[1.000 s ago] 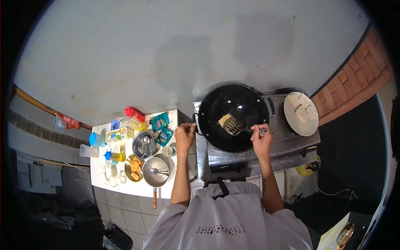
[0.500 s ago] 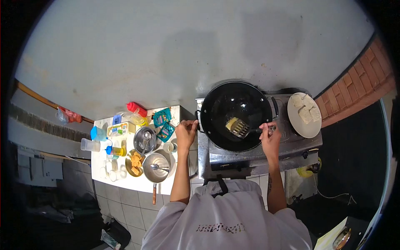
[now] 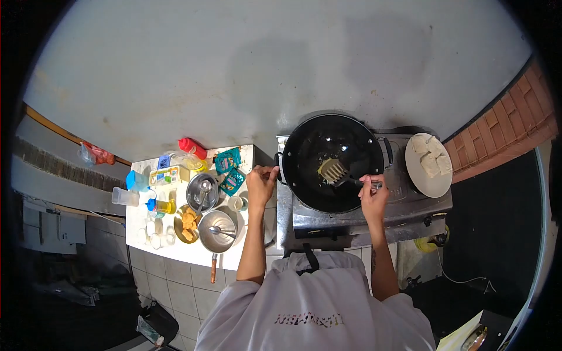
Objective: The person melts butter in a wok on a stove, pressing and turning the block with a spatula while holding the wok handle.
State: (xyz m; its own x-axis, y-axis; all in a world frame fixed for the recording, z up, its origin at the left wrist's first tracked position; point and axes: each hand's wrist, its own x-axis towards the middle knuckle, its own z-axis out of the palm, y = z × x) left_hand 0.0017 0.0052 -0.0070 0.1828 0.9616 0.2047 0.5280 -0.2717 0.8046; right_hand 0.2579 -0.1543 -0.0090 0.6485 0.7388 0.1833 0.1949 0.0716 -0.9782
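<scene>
A black wok (image 3: 316,187) stands on the metal stove, with oil shining inside. My left hand (image 3: 261,181) pinches the wok's left handle at its rim. In my right hand (image 3: 373,192) is the handle of a slotted spatula (image 3: 334,171), whose head lies inside the wok. Bubbles show around the spatula head, which covers most of whatever piece is under it. Right of the wok, a white plate (image 3: 418,175) on the stove holds several pale white pieces (image 3: 430,164).
Left is a white table (image 3: 234,257) with a saucepan (image 3: 209,238), a steel bowl (image 3: 197,186), a bowl of fried pieces (image 3: 189,220), green packets (image 3: 232,181), a red bottle (image 3: 192,147) and jars. A brick ledge (image 3: 503,137) borders the stove's right.
The spatula head has shifted right within the wok and now covers the yellowish piece that showed beside it before. My right hand has moved slightly with it. The left stays at the wok handle.
</scene>
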